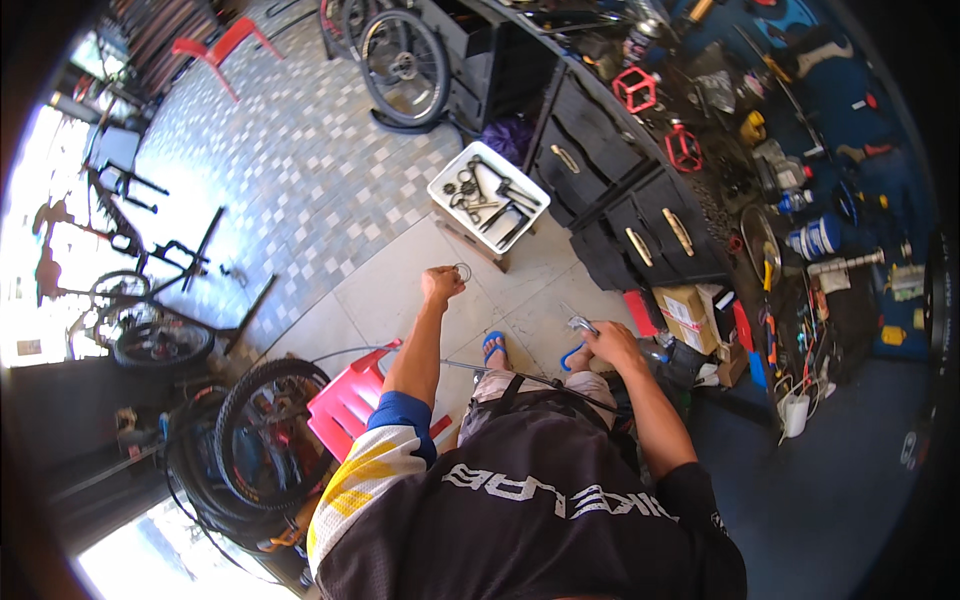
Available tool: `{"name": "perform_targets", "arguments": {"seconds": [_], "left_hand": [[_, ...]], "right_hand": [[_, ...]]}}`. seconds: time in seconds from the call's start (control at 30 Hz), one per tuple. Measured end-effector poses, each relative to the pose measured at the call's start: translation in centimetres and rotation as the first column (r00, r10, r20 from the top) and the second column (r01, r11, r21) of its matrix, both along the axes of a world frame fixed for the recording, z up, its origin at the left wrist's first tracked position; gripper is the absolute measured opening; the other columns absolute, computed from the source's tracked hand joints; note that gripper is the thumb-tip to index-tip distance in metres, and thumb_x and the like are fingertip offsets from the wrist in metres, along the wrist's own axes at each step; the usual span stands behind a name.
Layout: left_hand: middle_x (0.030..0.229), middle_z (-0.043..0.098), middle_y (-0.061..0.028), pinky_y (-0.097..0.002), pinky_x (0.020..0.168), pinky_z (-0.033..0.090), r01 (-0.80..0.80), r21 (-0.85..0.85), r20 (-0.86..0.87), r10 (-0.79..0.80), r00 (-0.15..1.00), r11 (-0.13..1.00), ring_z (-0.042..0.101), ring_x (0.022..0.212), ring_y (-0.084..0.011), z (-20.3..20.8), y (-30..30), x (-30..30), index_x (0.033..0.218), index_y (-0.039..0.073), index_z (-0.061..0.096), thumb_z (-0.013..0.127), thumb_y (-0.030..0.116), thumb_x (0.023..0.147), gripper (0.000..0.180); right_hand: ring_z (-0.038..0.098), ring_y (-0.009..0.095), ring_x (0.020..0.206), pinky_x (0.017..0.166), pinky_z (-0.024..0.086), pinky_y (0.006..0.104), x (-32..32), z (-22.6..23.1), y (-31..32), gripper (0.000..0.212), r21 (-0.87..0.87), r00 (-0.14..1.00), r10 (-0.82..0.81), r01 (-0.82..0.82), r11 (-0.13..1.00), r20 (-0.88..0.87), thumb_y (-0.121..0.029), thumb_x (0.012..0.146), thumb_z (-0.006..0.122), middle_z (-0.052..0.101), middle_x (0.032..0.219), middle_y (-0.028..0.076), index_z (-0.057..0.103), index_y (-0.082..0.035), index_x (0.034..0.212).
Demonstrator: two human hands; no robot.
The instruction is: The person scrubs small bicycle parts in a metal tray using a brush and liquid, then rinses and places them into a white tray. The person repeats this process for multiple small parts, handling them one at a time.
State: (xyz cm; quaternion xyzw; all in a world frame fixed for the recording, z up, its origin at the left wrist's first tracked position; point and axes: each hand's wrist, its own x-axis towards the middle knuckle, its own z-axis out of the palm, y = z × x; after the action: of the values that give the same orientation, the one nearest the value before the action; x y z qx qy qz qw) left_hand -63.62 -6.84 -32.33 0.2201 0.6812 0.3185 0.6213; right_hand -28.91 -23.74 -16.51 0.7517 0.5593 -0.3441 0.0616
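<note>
My left hand [440, 284] is stretched forward, its fingers closed on a thin metal ring [463, 272] that stands out past the fingertips. My right hand [614, 344] is wrapped round a silver air blow gun [580, 323] with a thin nozzle pointing forward and left. A thin grey hose [345, 352] runs across in front of my waist; where it ends is hidden. Just beyond my left hand, a white tray [441, 188] holds dark bicycle parts, among them crank arms and toothed cogs. The tray rests on a low wooden stand [497, 262].
At the right, a dark drawer cabinet [600, 150] carries a bench crowded with tools and red pedals [635, 90]. Cardboard boxes [688, 312] stand under it. To my left are a red plastic chair [345, 405], a bicycle wheel [235, 440] and a repair stand [245, 315].
</note>
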Motion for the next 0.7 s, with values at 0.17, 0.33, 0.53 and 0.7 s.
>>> {"name": "perform_targets", "arguments": {"seconds": [0.17, 0.33, 0.53, 0.7], "left_hand": [[0.087, 0.069, -0.0113, -0.0353, 0.062, 0.062, 0.547, 0.318, -0.486, -0.362, 0.795, 0.775, 0.069, 0.074, -0.0235, -3.0, 11.0, 2.5, 0.104, 0.002, 0.071, 0.069, 0.006, 0.090, 0.014], [0.108, 0.065, -0.0124, -0.0415, 0.069, 0.061, -0.008, 0.032, -0.178, 0.014, 0.984, 0.999, 0.065, 0.090, -0.0267, 2.2, 13.7, 7.2, 0.123, 0.006, 0.064, 0.075, 0.018, 0.088, 0.039], [0.113, 0.067, -0.0157, -0.0489, 0.078, 0.061, 0.214, -0.164, -0.231, -0.249, 0.941, 0.963, 0.067, 0.100, -0.0318, -1.5, 4.7, 8.6, 0.125, 0.006, 0.066, 0.075, 0.024, 0.089, 0.041], [0.101, 0.068, -0.0111, -0.0462, 0.075, 0.062, 0.229, -0.301, -0.195, -0.295, 0.935, 0.926, 0.067, 0.090, -0.0269, -0.9, -2.2, 12.7, 0.118, 0.003, 0.070, 0.075, 0.026, 0.089, 0.037]], "right_hand": [[0.066, 0.043, 0.109, 0.091, 0.052, 0.0506, 6.6, 1.6, -3.3, 0.040, 0.060, 0.966, -0.259, 0.259, 0.964, -0.002, -0.043, 0.096, 0.062, 0.072, 0.112, 0.024, 0.073, -0.010, 0.115], [0.067, 0.044, 0.106, 0.090, 0.052, 0.0483, 9.8, 0.6, -5.5, 0.044, 0.240, 0.898, -0.437, 0.434, 0.868, -0.041, -0.042, 0.097, 0.063, 0.071, 0.109, 0.026, 0.071, -0.005, 0.120], [0.068, 0.043, 0.104, 0.087, 0.052, 0.0483, 16.2, 0.4, -3.7, 0.042, 0.373, 0.864, -0.480, 0.499, 0.782, -0.149, -0.036, 0.096, 0.066, 0.071, 0.109, 0.024, 0.066, -0.005, 0.125], [0.070, 0.038, 0.097, 0.085, 0.053, 0.0454, 22.6, -0.4, -2.1, 0.031, 0.495, 0.817, -0.505, 0.573, 0.653, -0.278, -0.021, 0.093, 0.069, 0.071, 0.103, 0.023, 0.062, -0.002, 0.116]]}}
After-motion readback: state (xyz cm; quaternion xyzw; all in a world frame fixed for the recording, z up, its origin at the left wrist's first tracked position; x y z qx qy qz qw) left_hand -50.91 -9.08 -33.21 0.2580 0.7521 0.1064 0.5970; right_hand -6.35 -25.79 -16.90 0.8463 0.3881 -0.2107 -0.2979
